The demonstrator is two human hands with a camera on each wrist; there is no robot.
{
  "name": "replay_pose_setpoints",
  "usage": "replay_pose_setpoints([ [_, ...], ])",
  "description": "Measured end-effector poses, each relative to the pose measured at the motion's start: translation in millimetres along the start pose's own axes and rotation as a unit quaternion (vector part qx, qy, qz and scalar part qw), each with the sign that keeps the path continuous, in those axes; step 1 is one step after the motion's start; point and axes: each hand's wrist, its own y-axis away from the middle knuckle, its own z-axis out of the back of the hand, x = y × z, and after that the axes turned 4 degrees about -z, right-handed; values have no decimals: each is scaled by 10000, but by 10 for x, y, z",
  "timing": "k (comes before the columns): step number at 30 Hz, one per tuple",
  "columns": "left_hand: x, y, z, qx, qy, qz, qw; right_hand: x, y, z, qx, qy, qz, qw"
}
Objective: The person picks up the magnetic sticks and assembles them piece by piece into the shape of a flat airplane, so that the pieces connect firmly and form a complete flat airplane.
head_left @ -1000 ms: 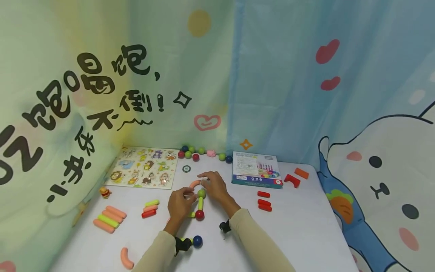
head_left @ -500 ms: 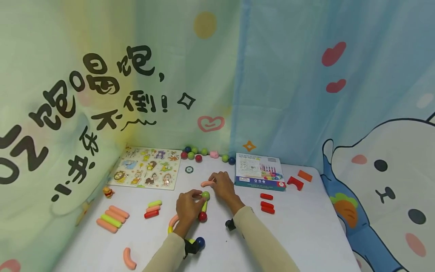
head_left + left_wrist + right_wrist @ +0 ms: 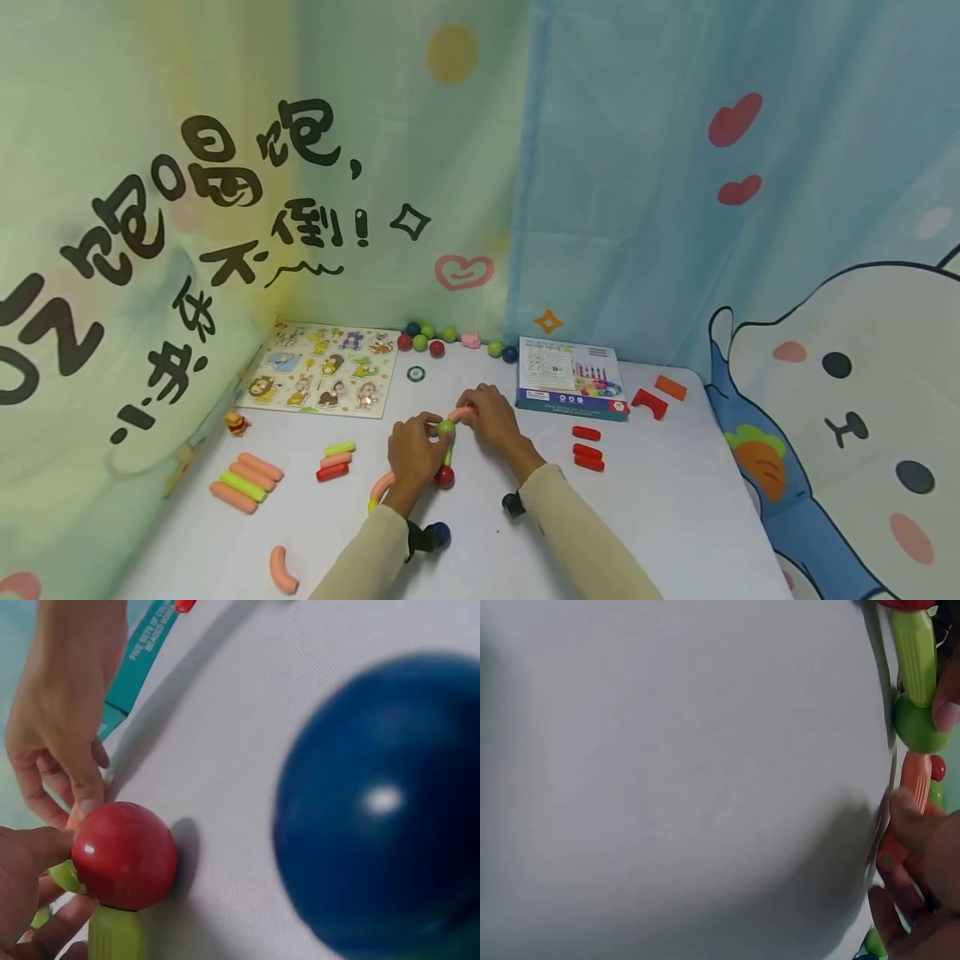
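Note:
My left hand (image 3: 417,454) pinches a green ball (image 3: 446,428). A light green rod (image 3: 916,660) joins that ball to a red ball (image 3: 445,477) nearer me. Between the fingers of my right hand (image 3: 491,418) is a curved orange-pink rod (image 3: 916,780), its tip touching the green ball in the right wrist view. A blue ball (image 3: 382,802) looms close in the left wrist view and sits by my left wrist in the head view. Another curved pink piece (image 3: 382,487) joined to a yellow one lies left of my left forearm, partly hidden.
Several rods (image 3: 247,482) lie at the left, with short rods (image 3: 335,462) nearer the middle. A picture board (image 3: 322,371), a row of balls and a printed box (image 3: 572,379) stand at the back. Red rods (image 3: 588,450) lie at the right, one curved piece (image 3: 282,570) at front left.
My right hand has brought the curved rod back toward me and left, from apart to touching the green ball. My left hand keeps hold of that ball, which has shifted slightly left.

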Motion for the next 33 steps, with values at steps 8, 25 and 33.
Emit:
replay_pose_setpoints([
  [8, 40, 4, 21, 46, -66, -116, 9999, -42, 83, 31, 268, -259, 202, 9991],
  [25, 15, 48, -65, 387, 367, -356, 9979, -588, -348, 454, 127, 1249, -775, 9891],
  [33, -38, 26, -15, 405, 368, -341, 9979, -529, -337, 459, -798, 813, -499, 9922],
])
